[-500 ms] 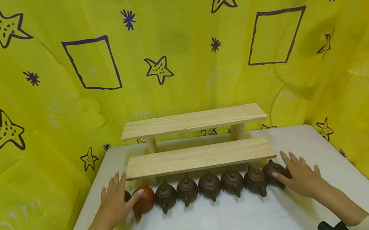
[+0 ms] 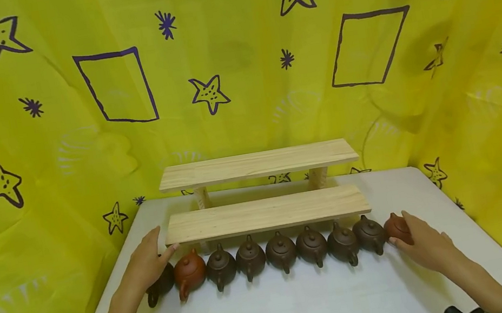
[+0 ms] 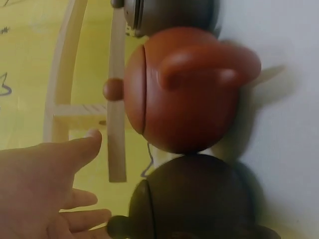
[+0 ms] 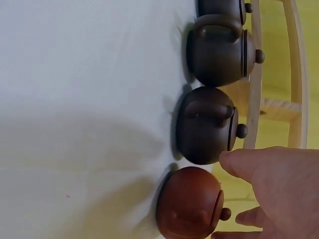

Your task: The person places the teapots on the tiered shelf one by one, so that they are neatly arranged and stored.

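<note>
Head view, hands (image 2: 148,258) (image 2: 421,243) angled inward, beside teapots (image 2: 162,281) (image 2: 396,228)

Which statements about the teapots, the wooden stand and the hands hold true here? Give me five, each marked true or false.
1. An orange-red round clay teapot is second from the left in the row. True.
2. It stands on the two-tier pale wooden stand. False: it stands on the flat white tabletop, in front.
3. In the head view, the right hand partly covers a reddish-brown round clay teapot. True.
4. The left hand grips the orange-red teapot. False: the left wrist view shows its thumb apart from it.
5. Only three dark brown round clay teapots show. False: seven do.
</note>
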Demonstrator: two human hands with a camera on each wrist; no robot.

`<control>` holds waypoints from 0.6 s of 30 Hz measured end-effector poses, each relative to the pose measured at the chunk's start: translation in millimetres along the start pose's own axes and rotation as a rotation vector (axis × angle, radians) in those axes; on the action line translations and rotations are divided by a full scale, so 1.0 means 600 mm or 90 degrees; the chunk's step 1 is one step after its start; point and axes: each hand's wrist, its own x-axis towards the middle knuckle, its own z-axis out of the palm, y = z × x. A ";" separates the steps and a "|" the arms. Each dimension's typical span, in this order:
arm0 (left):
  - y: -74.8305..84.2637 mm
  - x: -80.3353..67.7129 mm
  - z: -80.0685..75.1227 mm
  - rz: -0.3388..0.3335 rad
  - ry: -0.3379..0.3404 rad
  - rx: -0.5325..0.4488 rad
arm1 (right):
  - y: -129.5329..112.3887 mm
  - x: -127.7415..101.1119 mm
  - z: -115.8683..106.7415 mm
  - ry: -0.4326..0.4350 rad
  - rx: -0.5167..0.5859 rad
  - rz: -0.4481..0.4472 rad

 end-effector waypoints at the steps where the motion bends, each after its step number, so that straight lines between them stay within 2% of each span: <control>1: -0.003 0.002 -0.001 -0.004 -0.003 -0.004 | 0.003 0.000 0.000 0.003 0.000 0.000; 10: -0.018 0.006 0.004 -0.020 -0.022 -0.022 | 0.016 -0.011 -0.002 -0.013 0.009 0.096; 15: -0.017 0.009 0.006 -0.011 -0.021 -0.026 | 0.024 -0.017 0.003 -0.035 0.026 0.111; 18: -0.015 0.012 0.007 -0.002 -0.020 -0.032 | 0.029 -0.020 0.008 -0.036 0.036 0.102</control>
